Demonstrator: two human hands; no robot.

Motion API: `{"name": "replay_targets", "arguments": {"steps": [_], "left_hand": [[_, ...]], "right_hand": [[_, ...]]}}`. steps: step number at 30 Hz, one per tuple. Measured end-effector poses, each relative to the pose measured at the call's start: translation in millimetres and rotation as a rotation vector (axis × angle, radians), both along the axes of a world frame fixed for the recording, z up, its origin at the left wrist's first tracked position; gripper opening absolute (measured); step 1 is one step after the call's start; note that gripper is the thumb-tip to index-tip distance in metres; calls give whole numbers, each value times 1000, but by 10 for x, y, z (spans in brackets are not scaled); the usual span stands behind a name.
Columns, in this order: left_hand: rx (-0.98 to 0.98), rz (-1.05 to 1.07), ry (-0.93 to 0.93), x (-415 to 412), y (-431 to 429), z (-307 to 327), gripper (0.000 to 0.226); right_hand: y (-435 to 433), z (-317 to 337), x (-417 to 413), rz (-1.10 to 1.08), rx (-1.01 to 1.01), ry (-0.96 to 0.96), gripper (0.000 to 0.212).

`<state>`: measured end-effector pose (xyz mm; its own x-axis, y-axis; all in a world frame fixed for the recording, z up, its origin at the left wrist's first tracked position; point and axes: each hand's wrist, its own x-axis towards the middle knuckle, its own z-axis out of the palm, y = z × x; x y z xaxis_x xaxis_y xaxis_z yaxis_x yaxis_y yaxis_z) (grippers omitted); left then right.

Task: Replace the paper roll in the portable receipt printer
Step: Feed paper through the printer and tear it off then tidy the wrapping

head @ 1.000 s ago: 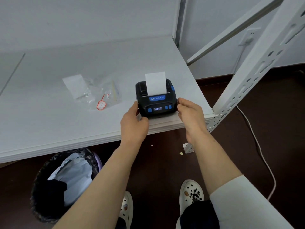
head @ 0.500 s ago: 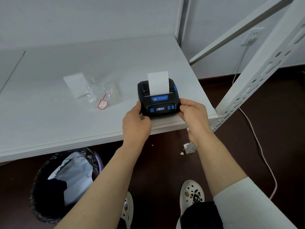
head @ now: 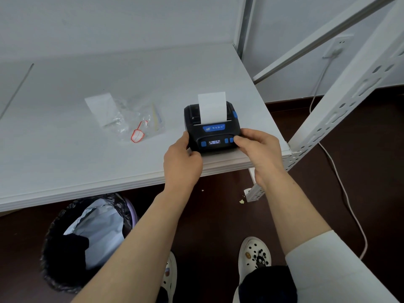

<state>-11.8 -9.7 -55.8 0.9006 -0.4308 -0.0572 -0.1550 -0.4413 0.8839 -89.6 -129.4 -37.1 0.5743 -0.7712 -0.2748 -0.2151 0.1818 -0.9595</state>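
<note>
**Printer steadied at the worktop's edge, paper already feeding out**

The receipt printer (head: pixel 213 130) sits at the near right corner of the white worktop (head: pixel 65 149), close to the front edge, its lid down and a strip of white paper (head: pixel 212 107) standing up out of the slot. The left hand (head: pixel 182 165) cups the printer's left side, thumb against the casing; the right hand (head: pixel 260 150) wraps the right side with a fingertip laid on the blue buttons (head: pixel 229 140) by the lit display. Both hands are closed on the body.

It looks like a small, rigid plastic block, light enough to slide if a button is pushed hard, so bracing it from both flanks seems sensible. The casing is smooth; the sides give the surest hold, away from the slot. The paper strip is thin and would crease or tear easily, so it is best pinched only at its free end. An empty clear wrapper (head: pixel 133 119) with a red-edged tag lies well to the left.
</note>
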Motion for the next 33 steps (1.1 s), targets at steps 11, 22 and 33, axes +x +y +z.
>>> {"name": "replay_targets", "arguments": {"steps": [11,22,33], "left_hand": [[-5,6,13,-18,3,29,63],[22,11,25,-17,1,46,61],[5,7,43,-17,10,47,63]], "right_hand": [[-18,-127,23,34,-130,-8,34],[-12,-175,41,-4,-109,-16,35],[-4,-96,46,-46,-7,-40,27]]}}
